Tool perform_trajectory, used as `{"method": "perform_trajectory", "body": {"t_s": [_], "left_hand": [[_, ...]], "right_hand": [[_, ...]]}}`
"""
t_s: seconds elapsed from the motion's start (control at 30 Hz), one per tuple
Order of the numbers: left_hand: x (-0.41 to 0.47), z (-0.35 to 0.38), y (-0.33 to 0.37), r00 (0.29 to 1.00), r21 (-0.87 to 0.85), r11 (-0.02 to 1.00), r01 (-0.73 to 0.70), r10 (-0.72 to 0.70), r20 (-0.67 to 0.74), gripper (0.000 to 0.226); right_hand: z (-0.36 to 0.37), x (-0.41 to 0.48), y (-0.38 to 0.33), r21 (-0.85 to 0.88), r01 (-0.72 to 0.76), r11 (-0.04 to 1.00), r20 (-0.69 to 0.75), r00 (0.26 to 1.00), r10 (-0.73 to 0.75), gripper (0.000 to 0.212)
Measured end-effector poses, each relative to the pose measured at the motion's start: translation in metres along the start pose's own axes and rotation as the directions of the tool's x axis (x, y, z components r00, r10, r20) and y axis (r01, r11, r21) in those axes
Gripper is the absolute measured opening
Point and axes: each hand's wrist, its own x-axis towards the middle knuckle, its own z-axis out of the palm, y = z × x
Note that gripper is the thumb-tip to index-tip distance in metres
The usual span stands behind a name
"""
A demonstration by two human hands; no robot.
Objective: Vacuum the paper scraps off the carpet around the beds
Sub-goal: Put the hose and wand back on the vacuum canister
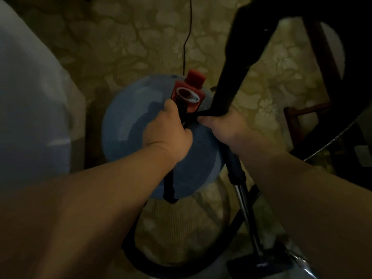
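Observation:
A round blue vacuum cleaner [128, 125] stands on the patterned carpet [124, 37] below me, with a red switch block [189, 93] on its top. My left hand [167, 129] is closed around the black carrying handle [184, 113] on the vacuum's top. My right hand [223, 123] grips the thick black hose [235, 63] where it meets the handle. The chrome wand [246, 210] runs down to the black floor head [259, 264] at the bottom. No paper scraps are visible.
A white-covered bed [30, 97] fills the left side. A dark wooden chair [314, 109] stands at the right. The black power cord [187, 33] trails away across the carpet at the top. A loop of hose [132, 254] lies near my feet.

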Motion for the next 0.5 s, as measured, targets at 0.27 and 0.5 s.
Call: {"method": "perform_trajectory", "body": {"t_s": [0.27, 0.5], "left_hand": [[0.054, -0.004, 0.023, 0.999, -0.031, 0.999, -0.011, 0.012, 0.030, 0.038], [0.116, -0.008, 0.059, 0.997, 0.023, 0.999, 0.025, -0.027, 0.069, 0.042]], "right_hand": [[-0.024, 0.090, -0.034, -0.238, -0.025, 0.971, 0.084, 0.995, 0.046, 0.066], [-0.056, 0.163, -0.057, -0.130, -0.124, 0.984, 0.100, 0.985, 0.137, 0.049]]}}
